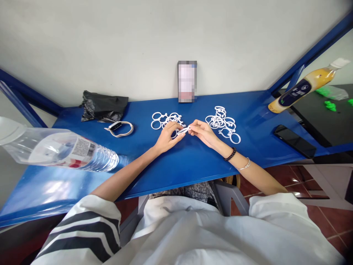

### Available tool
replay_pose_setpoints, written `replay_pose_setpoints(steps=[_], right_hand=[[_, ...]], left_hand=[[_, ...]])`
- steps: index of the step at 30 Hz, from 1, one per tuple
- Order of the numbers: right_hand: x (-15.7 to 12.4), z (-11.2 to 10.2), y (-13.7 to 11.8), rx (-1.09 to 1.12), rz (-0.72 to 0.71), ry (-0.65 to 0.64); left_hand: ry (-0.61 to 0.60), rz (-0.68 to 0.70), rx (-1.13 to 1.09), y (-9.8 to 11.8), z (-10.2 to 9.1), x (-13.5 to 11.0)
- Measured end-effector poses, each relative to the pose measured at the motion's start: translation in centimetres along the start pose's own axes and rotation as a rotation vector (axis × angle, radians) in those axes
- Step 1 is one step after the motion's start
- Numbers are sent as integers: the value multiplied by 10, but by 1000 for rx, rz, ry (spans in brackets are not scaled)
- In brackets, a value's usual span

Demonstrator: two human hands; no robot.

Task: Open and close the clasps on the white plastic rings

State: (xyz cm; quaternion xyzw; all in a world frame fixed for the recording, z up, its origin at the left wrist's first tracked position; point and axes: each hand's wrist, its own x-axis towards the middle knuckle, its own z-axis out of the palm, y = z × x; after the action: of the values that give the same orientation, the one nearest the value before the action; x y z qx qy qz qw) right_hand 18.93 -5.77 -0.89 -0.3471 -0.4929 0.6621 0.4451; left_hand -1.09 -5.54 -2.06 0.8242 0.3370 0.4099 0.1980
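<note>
Two bare hands meet in front of the upright phone [186,82], a white ring [183,130] between them. The left hand [167,137] grips it between thumb and curled, slightly parted fingers; the right hand [204,133] pinches its end with fingertips closed. One ring pile [172,117] lies front-left of that phone, another pile [219,120] front-right; a pale-strapped watch [115,126] sits farther left.
</note>
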Motion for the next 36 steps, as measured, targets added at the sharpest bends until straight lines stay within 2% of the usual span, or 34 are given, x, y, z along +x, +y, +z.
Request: replay_pose_setpoints(steps=[6, 11, 16, 20, 36], right_hand=[[-1, 2, 3, 67, 16, 2], [-2, 7, 0, 88, 103, -8], [-4, 10, -2, -39, 118, -42], [-4, 12, -3, -134, 129, -132], [-6, 13, 1, -188, 41, -144]], left_hand=[[-25, -22, 71, -5, 3, 0], [-52, -40, 72, -7, 4, 1], [-72, -65, 80, -9, 5, 2], [-70, -87, 77, -10, 6, 2], [-100, -106, 50, -7, 2, 1]])
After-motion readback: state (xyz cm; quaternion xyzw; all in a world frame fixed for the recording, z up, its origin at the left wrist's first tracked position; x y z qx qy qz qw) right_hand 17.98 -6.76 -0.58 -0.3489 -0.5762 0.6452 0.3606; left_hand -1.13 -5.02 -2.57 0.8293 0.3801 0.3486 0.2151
